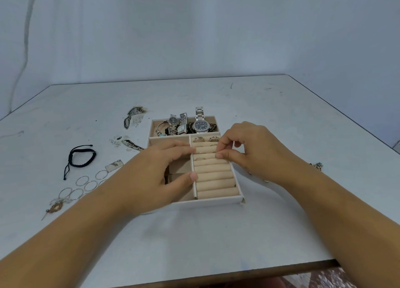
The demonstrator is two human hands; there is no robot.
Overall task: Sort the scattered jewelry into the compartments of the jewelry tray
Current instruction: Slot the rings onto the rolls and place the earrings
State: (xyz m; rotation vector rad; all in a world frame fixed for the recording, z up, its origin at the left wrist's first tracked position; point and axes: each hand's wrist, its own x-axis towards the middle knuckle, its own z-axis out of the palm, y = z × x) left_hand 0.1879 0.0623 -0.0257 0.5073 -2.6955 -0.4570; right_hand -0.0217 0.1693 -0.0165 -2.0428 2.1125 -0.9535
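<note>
Thin hoops (86,184) lie loose at 8 o'clock of the jewelry tray (207,201); the left hand (164,168) lies flat over its 9 o'clock compartments; the right hand (249,149) pinches its fingertips together on the ring rolls (213,175), whether around a ring I cannot tell; watches (200,125) fill the 12 o'clock compartment.

Left hand (160,170) and right hand (249,149) were both bare. Left forearm (86,222) and right forearm (335,201) were bare down to the lower frame edge. Nails were cut short; the left thumbnail (193,176) was pale and rounded. Knuckle creases showed on the right hand.
</note>
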